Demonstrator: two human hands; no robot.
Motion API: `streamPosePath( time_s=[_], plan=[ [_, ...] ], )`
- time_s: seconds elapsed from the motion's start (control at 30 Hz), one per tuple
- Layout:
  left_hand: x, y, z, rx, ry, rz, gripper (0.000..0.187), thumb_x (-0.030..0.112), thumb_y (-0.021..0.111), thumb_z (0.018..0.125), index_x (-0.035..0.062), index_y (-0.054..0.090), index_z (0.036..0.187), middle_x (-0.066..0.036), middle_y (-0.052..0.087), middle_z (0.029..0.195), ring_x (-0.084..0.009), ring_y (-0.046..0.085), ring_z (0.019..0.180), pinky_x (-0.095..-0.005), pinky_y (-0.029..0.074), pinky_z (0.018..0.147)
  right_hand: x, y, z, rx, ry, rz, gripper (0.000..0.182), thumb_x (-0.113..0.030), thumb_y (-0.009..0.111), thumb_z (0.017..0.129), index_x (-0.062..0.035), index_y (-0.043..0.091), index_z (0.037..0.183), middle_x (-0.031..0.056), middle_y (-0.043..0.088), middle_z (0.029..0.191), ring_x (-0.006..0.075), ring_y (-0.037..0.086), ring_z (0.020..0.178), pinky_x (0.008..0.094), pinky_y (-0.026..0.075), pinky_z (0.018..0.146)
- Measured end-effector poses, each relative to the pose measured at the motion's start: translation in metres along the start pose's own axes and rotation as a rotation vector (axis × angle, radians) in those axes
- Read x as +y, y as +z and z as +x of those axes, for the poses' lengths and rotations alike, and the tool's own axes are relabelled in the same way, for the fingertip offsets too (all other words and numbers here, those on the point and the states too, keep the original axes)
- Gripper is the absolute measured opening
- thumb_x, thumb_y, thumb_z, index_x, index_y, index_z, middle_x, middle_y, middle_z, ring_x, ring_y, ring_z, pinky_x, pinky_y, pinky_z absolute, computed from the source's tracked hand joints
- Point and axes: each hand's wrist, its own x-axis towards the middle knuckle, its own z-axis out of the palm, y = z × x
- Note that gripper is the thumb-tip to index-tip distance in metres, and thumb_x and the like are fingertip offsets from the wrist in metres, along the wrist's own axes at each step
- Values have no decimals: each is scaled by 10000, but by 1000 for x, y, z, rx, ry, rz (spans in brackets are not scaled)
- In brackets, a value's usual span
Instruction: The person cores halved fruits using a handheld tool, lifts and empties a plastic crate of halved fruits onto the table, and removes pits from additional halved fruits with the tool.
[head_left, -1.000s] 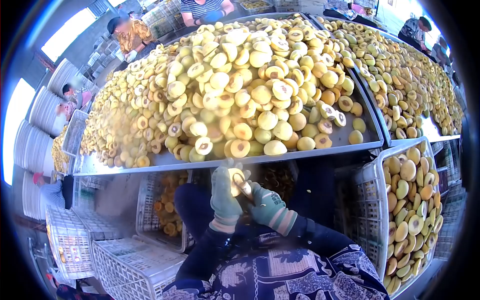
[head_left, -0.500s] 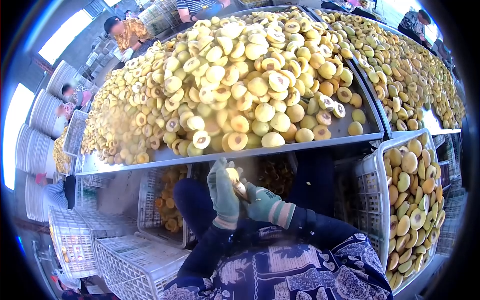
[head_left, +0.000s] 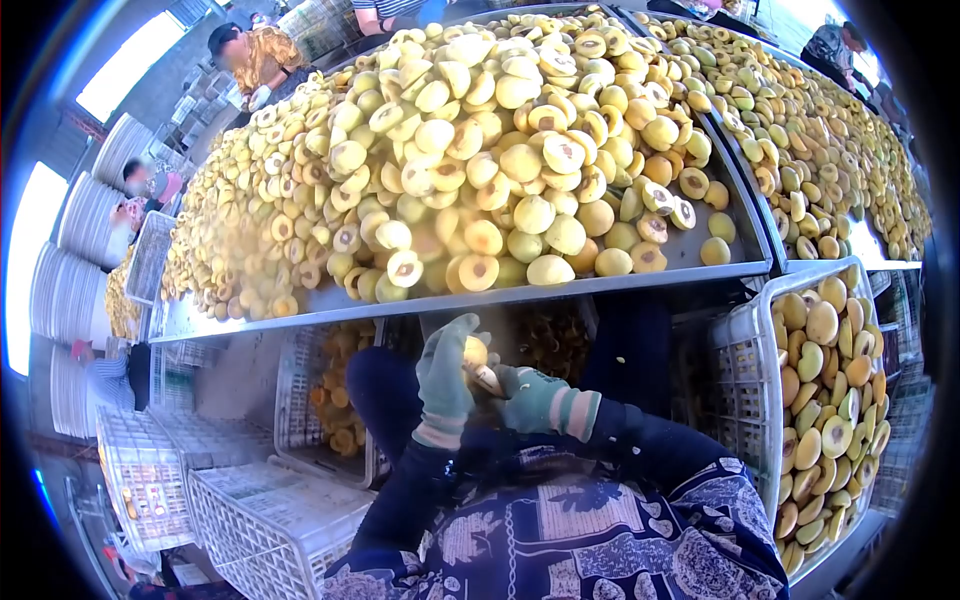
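My left hand (head_left: 445, 375), in a green work glove with a pale striped cuff, is closed round a yellow peach half (head_left: 475, 351). My right hand (head_left: 538, 400), gloved the same way, is closed against the fruit's lower side. Between the two hands a narrow pale-brown piece (head_left: 488, 379) pokes out at the right fingertips; I cannot tell what it is. Both hands are over my lap, just below the edge of a metal table (head_left: 600, 292). Heaped on that table are halved yellow peaches (head_left: 520, 160), many showing brown pit centres.
A white crate (head_left: 750, 380) of peach halves stands on my right. Left of my knee a crate (head_left: 290, 400) holds darker orange pieces, with more white crates (head_left: 275, 515) nearby. Across the table a person (head_left: 262, 62) in gloves works. Stacked white trays (head_left: 75, 300) line the left.
My hands stay together around the peach half, with more of its yellow side showing now. The view has shifted slightly. The person at the back left has brought the hands closer to the body.
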Motion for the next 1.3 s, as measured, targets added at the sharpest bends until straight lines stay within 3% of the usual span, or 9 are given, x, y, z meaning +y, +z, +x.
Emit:
streamPosePath(
  time_s=[0.13,0.3,0.63,0.77,0.87,0.9,1.03,1.23,1.3],
  plan=[
    [13,-2,1,-137,-72,27,437,322,560,942,-51,569,1170,-151,602,1176,-285,637,956,-409,602,690,11,-7,3,-330,149,864,349,-370,660,861,-90,613,1063,38,625,763,137,607,650,239,470,575],
    [11,-2,9,-186,-52,-19,397,270,545,953,-60,571,1171,-160,604,1157,-302,636,968,-431,604,689,-3,-15,-14,-370,152,847,258,-263,611,907,-15,597,976,-15,524,592,50,437,383,178,364,358],
    [38,32,-17,79,-185,-162,314,335,665,861,51,614,986,-77,631,871,-156,635,703,-251,533,569,10,28,-6,-865,-209,1880,389,-229,391,1016,117,544,1107,-66,493,574,10,404,370,172,400,372],
    [12,9,0,41,228,156,425,408,591,901,63,597,1149,-118,629,1031,-186,659,735,-259,531,566,6,36,4,-897,-240,1901,381,-239,399,1015,95,538,1133,-60,510,587,16,423,381,187,453,397],
    [3,-36,30,322,737,424,384,345,605,905,36,611,1132,-116,663,977,-165,656,697,-264,547,560,-9,28,-7,-617,-290,1777,351,-240,442,1000,76,560,1099,-52,515,595,24,422,391,187,422,380],
    [21,-43,24,327,313,-53,348,312,612,905,35,619,1116,-116,665,967,-160,649,692,-259,546,567,-12,21,-10,-525,-307,1723,342,-239,450,998,69,565,1091,-51,515,594,26,422,394,187,414,376],
    [47,-156,57,591,442,-2,338,263,623,912,28,592,1153,-63,606,924,-132,584,764,-224,489,670,1,10,4,-191,207,1438,278,-267,516,961,-3,591,1006,-56,483,557,29,415,404,193,371,411],
    [59,-189,104,490,783,1270,348,259,648,879,24,600,1131,-119,648,973,-263,617,858,-379,496,750,9,15,22,12,351,1275,227,-281,633,881,-61,591,920,-13,526,633,88,471,461,211,375,404],
    [39,-154,136,315,805,1034,354,291,666,843,59,607,1105,-179,648,996,-353,609,903,-439,473,811,2,18,23,46,316,1157,211,-282,640,877,-79,591,909,-3,537,630,103,479,451,225,375,399]
  ],
)
